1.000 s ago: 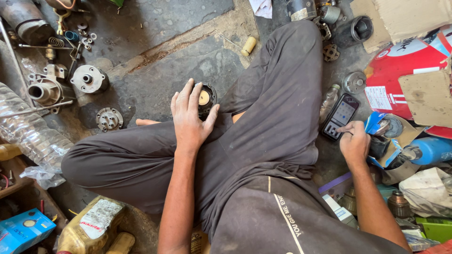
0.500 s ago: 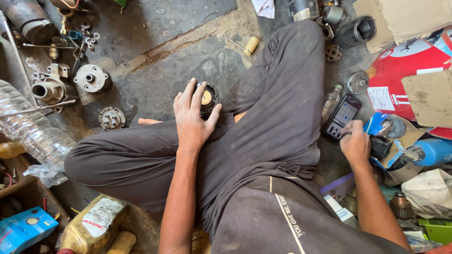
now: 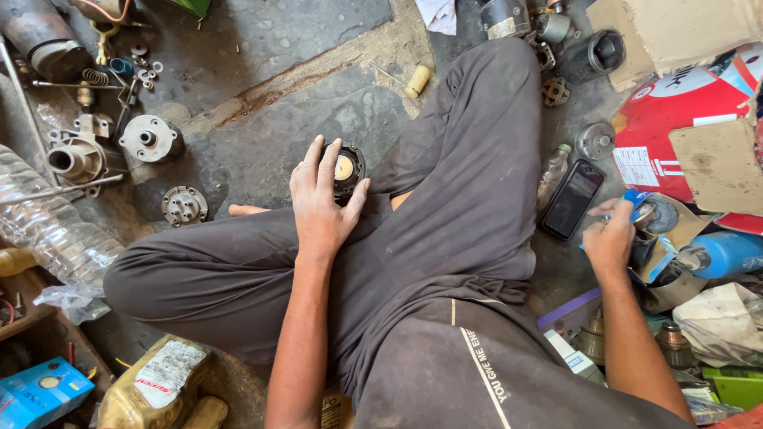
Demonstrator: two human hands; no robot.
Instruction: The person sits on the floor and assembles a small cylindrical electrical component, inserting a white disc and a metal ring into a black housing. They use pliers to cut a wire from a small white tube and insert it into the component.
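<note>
I sit cross-legged on a stone floor in dark trousers. My left hand [image 3: 322, 199] rests over a round black part with a pale centre [image 3: 346, 168], fingers spread around its rim, holding it against my leg. My right hand [image 3: 610, 238] reaches to the right and grips a small blue-topped object [image 3: 636, 199] at the edge of an open cardboard box [image 3: 664, 238]. A black phone [image 3: 571, 199] lies on the floor just left of that hand.
Metal housings and flanges [image 3: 149, 139] lie at the left with springs and washers [image 3: 127, 75]. A crushed clear plastic bottle [image 3: 44, 230] is at far left. Red-and-white packaging [image 3: 675, 119], a blue canister [image 3: 727, 253] and cardboard crowd the right. A yellow bag [image 3: 151, 389] sits near my knee.
My right hand has shifted slightly right from beside the phone to the box edge and now grips the blue-topped object. My left hand stays on the round black part.
</note>
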